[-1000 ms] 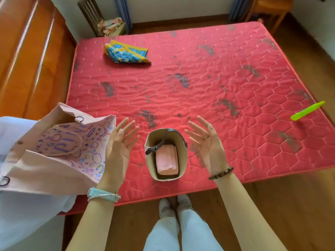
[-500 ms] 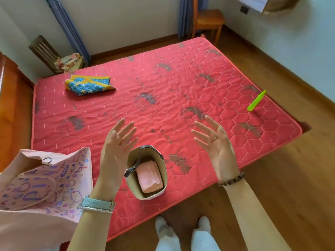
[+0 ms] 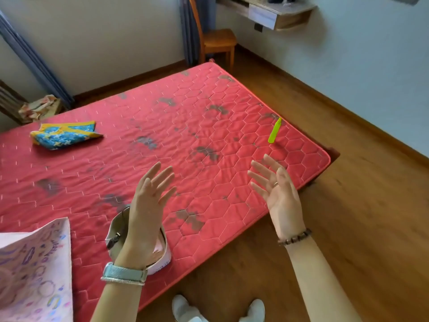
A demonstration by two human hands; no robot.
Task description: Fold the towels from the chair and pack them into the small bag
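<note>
Holding the left hand (image 3: 151,201) and right hand (image 3: 278,194) up with fingers spread and nothing in them, with one pink towel (image 3: 159,248) sitting in the small bag (image 3: 165,260) on the bed (image 3: 209,135), leaving what may be more towels (image 3: 39,106) lying on the chair (image 3: 9,99) to fold.

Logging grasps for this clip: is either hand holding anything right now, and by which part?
Nothing is held: the left hand and the right hand are both open, fingers spread, palms empty.
</note>
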